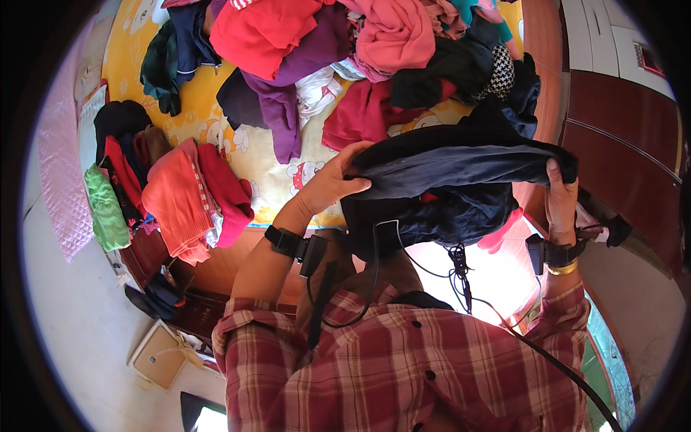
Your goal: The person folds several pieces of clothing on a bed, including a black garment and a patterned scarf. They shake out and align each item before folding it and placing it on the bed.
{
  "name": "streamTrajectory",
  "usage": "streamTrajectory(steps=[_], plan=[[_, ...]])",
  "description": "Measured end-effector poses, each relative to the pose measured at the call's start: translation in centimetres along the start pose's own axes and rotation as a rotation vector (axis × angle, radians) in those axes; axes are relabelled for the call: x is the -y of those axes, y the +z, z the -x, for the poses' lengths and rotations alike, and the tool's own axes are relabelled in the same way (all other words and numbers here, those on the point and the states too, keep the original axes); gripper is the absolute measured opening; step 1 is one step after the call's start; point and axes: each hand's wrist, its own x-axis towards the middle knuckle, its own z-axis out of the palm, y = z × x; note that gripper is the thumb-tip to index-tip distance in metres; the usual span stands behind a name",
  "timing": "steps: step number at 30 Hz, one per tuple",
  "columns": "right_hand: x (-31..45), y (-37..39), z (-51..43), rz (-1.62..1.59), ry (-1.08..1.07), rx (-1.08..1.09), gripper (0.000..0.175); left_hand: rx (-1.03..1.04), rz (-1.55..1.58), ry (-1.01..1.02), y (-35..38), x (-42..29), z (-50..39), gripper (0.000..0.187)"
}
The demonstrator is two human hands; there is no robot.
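Note:
A black garment (459, 162) is stretched between my two hands, above the near edge of the bed. My left hand (337, 175) grips one end of it, the thumb on top. At the other end my right hand (561, 197) holds it with the thumb over the cloth. More dark blue and black cloth (442, 221) hangs below the garment, in front of my legs; whether it is the same piece I cannot tell. Just beyond lie a crimson garment (359, 116) and a black garment (442, 70).
The yellow patterned bedsheet (264, 183) bears a heap of red (259, 32), purple (278, 108) and pink clothes (397, 38). Folded clothes (175, 200) stand at the left edge. A dark red cabinet (621, 124) is at the right. Black cables (459, 270) hang before me.

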Motion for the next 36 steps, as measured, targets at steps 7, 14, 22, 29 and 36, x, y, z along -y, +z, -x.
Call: streamTrajectory(steps=[7, 14, 22, 29, 36], plan=[[-0.3, -1.0, -1.7, -0.169, 0.048, -0.169, 0.03, -0.047, 0.165, 0.106, 1.7, -0.2, -1.1, 0.054], [-0.4, -0.9, -0.5, -0.068, 0.013, -0.053, 0.036, -0.027, -0.039, 0.053, -0.1, -0.4, -3.0, 0.044], [3.1, 2.2, 1.9, 0.279, -0.282, 0.392, 0.024, -0.132, -0.088, -0.03, -1.8, 1.0, -6.6, 0.037], [6.4, 4.1, 3.1, 0.392, -0.314, 0.588, 0.026, 0.011, -0.1, 0.073, -3.1, 0.6, -7.2, 0.045], [6.8, 4.4, 3.4, 0.442, -0.367, 0.66, 0.026, -0.02, -1.009, -0.07, -4.1, -0.5, -7.2, 0.035]])
